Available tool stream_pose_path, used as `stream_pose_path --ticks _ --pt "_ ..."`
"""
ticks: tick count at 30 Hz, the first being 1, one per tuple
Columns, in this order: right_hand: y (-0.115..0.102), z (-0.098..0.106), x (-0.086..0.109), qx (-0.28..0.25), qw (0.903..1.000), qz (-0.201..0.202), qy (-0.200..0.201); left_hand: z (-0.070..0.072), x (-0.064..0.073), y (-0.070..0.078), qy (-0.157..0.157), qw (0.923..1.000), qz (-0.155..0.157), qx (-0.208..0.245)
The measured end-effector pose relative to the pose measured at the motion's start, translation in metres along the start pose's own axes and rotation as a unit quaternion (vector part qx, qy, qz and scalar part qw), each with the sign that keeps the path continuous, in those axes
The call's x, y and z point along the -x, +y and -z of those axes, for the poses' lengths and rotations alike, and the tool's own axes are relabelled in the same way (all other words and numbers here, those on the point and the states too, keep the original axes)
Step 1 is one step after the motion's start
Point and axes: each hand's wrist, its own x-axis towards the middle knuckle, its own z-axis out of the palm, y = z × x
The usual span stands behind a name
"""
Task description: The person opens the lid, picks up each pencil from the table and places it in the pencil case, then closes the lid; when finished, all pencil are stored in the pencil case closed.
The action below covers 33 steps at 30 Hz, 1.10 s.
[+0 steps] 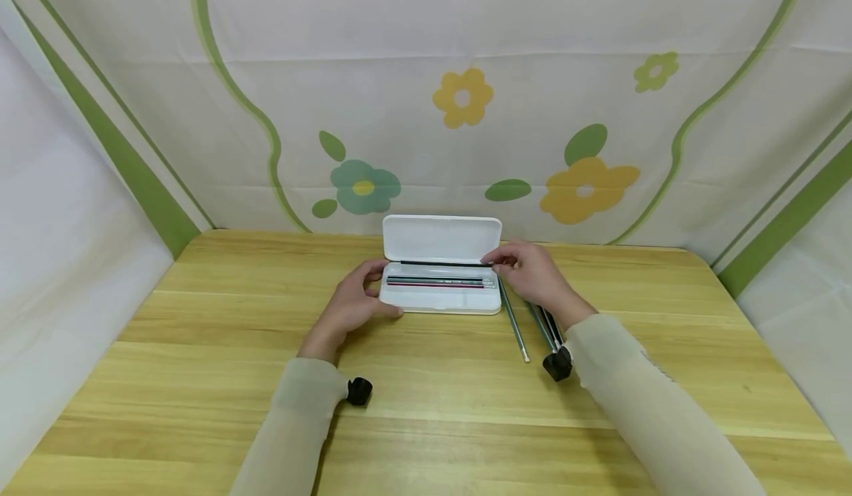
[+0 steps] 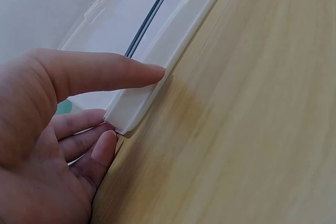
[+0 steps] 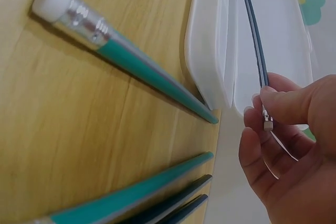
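A white pencil case lies with its lid raised, several pencils side by side inside. My left hand grips its left end, the thumb on the front wall and the other fingers at the left side. Between thumb and fingers, my right hand pinches a dark pencil near its white eraser end. That pencil lies lengthwise over the back part of the case. Just right of the case, a green pencil with a white eraser rests on the table.
More pencils, green and dark, lie under my right forearm on the wooden table. Behind the table hangs a white cloth with printed flowers. A small black device sits at my left wrist.
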Motion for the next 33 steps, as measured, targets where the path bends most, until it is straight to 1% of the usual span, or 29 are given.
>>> stream_pose_path --ticks 10,18,24,30,33 --pt "-0.005 -0.007 -0.004 0.008 0.9999 -0.006 0.003 0.0 0.001 0.001 0.001 1.0 -0.001 -0.002" --pt "-0.01 -0.016 -0.007 -0.012 0.9996 -0.026 -0.005 0.0 0.0 0.0 -0.001 1.0 -0.006 0.0" --pt "-0.013 -0.025 -0.011 -0.005 0.9998 -0.018 -0.01 0.0 0.0 0.0 0.0 1.0 -0.007 0.002" --pt "-0.013 -0.027 -0.011 0.003 0.9998 -0.011 -0.018 0.0 0.001 0.0 -0.002 1.0 -0.007 0.006" --pt "-0.013 -0.028 -0.011 0.016 0.9996 -0.014 -0.02 0.0 0.0 0.0 -0.001 0.9999 -0.008 0.006"
